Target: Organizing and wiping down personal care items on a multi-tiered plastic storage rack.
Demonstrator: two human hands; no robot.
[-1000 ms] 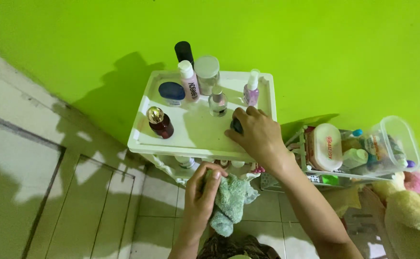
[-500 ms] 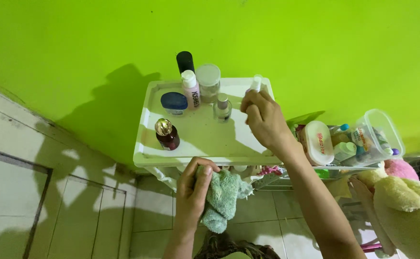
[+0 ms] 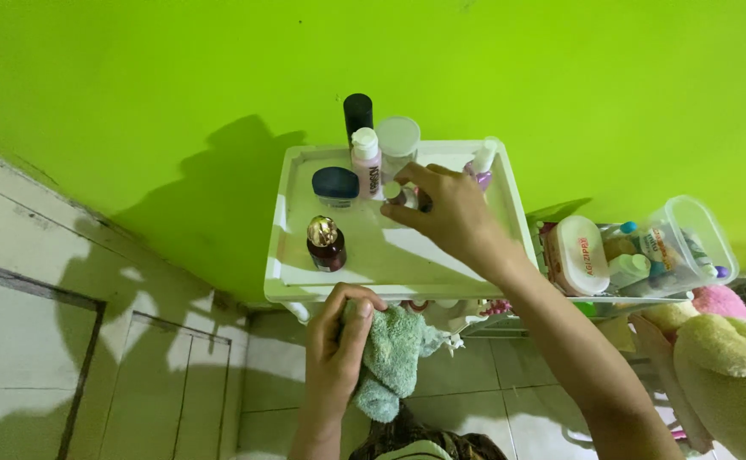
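Shifted since half a second ago: right hand (image 3: pixel 449 213), from the rear right corner of the white trolley top (image 3: pixel 390 255) toward the middle of its rear edge. Left hand (image 3: pixel 339 349) unchanged, below the front edge, grip closed around a bunched green cloth (image 3: pixel 394 362).

Right grip now pinched, thumb and fingertips, on the cap of a small clear bottle (image 3: pixel 394 192) standing near the rear edge, just beside a pink-and-white bottle (image 3: pixel 365 162) and a white-capped jar (image 3: pixel 398 136). Black bottle (image 3: pixel 357 111) behind; blue-lidded jar (image 3: pixel 335 185) and gold-capped dark red bottle (image 3: pixel 326 243) toward the left edge; purple spray bottle (image 3: pixel 479 163) at the rear right corner.

Step in hand, by the look of it: taking hold of the small bottle. Calls next for a straight lift, clear of its close neighbours.
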